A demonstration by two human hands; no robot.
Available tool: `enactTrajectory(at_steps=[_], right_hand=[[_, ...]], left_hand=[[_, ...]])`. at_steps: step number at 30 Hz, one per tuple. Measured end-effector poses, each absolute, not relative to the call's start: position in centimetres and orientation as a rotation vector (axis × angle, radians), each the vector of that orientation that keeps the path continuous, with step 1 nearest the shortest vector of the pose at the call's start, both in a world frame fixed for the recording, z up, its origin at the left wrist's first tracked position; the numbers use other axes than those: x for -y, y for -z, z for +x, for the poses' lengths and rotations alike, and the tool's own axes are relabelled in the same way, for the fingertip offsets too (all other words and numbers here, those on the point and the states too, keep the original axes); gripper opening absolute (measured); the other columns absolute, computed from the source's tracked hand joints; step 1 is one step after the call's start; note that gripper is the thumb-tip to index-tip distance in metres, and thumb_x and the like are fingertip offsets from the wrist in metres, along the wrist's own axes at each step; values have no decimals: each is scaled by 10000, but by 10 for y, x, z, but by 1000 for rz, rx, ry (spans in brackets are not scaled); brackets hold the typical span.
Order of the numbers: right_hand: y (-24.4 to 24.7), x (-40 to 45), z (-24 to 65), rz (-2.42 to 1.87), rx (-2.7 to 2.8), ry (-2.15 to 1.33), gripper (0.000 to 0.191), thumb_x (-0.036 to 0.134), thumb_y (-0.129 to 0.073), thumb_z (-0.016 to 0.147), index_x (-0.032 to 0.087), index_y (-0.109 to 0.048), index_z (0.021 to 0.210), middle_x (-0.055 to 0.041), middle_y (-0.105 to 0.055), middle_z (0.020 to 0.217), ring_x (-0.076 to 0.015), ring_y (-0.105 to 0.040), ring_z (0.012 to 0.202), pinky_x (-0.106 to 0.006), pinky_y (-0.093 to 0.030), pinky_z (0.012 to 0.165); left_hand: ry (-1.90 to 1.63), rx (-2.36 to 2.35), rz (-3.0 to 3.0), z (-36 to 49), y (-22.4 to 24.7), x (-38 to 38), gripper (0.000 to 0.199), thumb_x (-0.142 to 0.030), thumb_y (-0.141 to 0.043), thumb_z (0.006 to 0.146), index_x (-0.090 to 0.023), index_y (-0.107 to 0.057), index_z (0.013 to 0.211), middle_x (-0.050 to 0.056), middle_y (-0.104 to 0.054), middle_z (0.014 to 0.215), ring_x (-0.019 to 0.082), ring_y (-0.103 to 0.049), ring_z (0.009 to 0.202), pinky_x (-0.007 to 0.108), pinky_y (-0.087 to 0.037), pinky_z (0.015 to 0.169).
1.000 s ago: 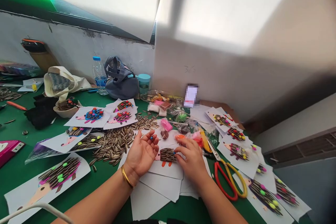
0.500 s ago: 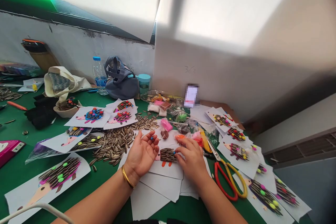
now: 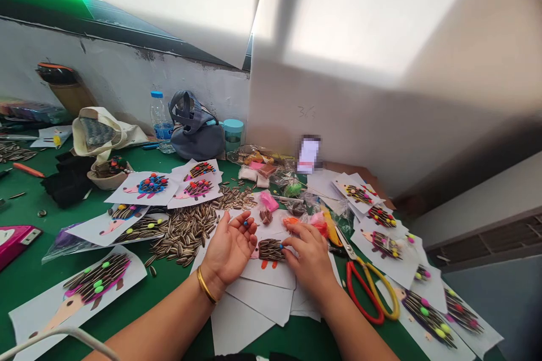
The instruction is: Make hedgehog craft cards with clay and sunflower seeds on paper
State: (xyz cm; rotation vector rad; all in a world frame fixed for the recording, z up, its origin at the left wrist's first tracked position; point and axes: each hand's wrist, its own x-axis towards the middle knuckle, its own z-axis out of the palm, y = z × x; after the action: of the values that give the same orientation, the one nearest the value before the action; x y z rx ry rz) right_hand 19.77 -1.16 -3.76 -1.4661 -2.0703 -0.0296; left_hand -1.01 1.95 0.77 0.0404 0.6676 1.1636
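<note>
Palm up and cupped, my left hand [image 3: 232, 245] holds a small blue clay ball [image 3: 246, 224] on its curled fingers. My right hand [image 3: 308, 254] pinches another blue clay ball [image 3: 281, 246] between thumb and forefinger. That ball is at the right edge of a hedgehog picture [image 3: 271, 250], whose back is covered with striped sunflower seeds over orange feet. Whether the ball touches the seeds I cannot tell. The picture lies on several sheets of white paper [image 3: 258, 299] between my hands.
Loose sunflower seeds [image 3: 186, 234] are heaped left of my left hand. Finished hedgehog pictures [image 3: 99, 285] lie on both sides. Scissors [image 3: 368, 287] with red and yellow handles rest by my right forearm. Bagged clay [image 3: 267, 201], a bottle [image 3: 160, 124] and a bag [image 3: 197, 138] stand behind.
</note>
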Motion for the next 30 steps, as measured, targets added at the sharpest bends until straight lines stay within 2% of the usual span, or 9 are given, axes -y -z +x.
enactTrajectory(at_steps=[17, 22, 24, 27, 30], right_hand=[[37, 13, 194, -1484, 2045, -4, 88, 179, -687, 816, 260, -721, 824, -32, -669, 1198, -297, -516, 1170, -485, -393, 982], [33, 13, 197, -1499, 2052, -11, 74, 203, -688, 822, 267, -725, 831, -19, -656, 1244, -302, -512, 1182, -483, -394, 964], [31, 13, 198, -1486, 2050, 5, 64, 219, -677, 836, 263, -724, 834, -18, -656, 1247, -296, -518, 1175, -475, -400, 960], [28, 14, 197, -1446, 2036, 31, 76, 233, -648, 862, 257, -720, 859, -27, -656, 1243, -285, -526, 1167, -468, -405, 975], [24, 17, 194, -1392, 2014, 52, 114, 218, -613, 883, 257, -718, 898, -40, -655, 1231, -281, -528, 1169, -473, -408, 985]], left_hand=[[-1158, -661, 42, -10, -5, -20, 382, -438, -391, 990, -131, -619, 988, 78, -618, 817, 150, -638, 689, 248, -534, 573], [-1147, -652, 49, -10, -2, -20, 369, -416, -409, 990, -115, -621, 1009, 82, -635, 839, 151, -656, 706, 258, -559, 602], [-1127, -653, 56, -10, -1, -20, 330, -361, -416, 993, -106, -621, 1035, 100, -653, 873, 157, -672, 741, 273, -579, 651], [-1084, -681, 95, -7, -3, -18, 212, -180, -455, 968, -102, -622, 1074, 124, -681, 955, 151, -692, 816, 256, -586, 728], [-1073, -747, 191, -4, -3, -16, 216, -49, -494, 921, -115, -635, 1070, 102, -694, 959, 121, -691, 807, 203, -570, 713]])
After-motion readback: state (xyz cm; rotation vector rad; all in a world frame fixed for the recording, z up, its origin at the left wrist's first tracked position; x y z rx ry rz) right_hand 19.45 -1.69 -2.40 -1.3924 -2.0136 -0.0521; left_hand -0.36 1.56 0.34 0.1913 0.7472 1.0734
